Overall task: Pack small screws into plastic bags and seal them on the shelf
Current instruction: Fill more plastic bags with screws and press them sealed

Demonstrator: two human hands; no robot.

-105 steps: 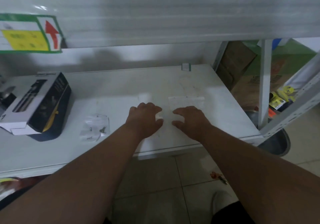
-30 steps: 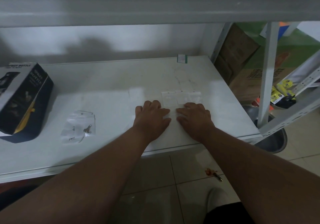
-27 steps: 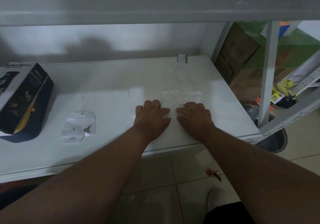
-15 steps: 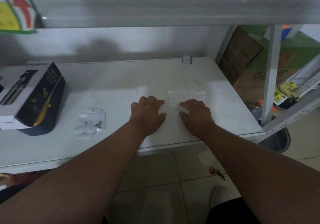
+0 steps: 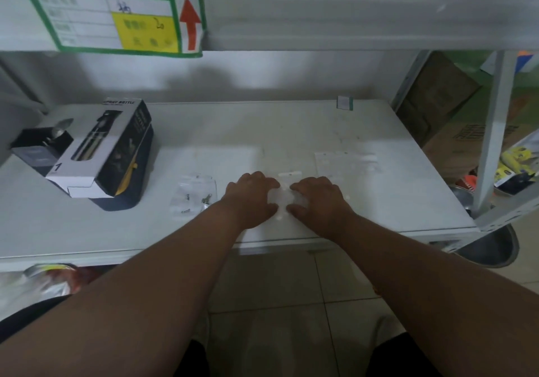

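Both forearms are bare to the elbow, with no sleeve, watch or ring showing on the left hand [image 5: 251, 198] or right hand [image 5: 318, 201]. Nearest the camera, below the white shelf [image 5: 379, 201], dark black clothing [image 5: 192, 359] covers the lap on both sides.

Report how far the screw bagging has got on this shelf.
Done, apparently: one clear bag with screws lies beside the left hand; whether it's sealed is unclear. In hand: both hands, left and right hand, rest on a small clear bag. Left: the empty-looking bags behind them on the shelf.
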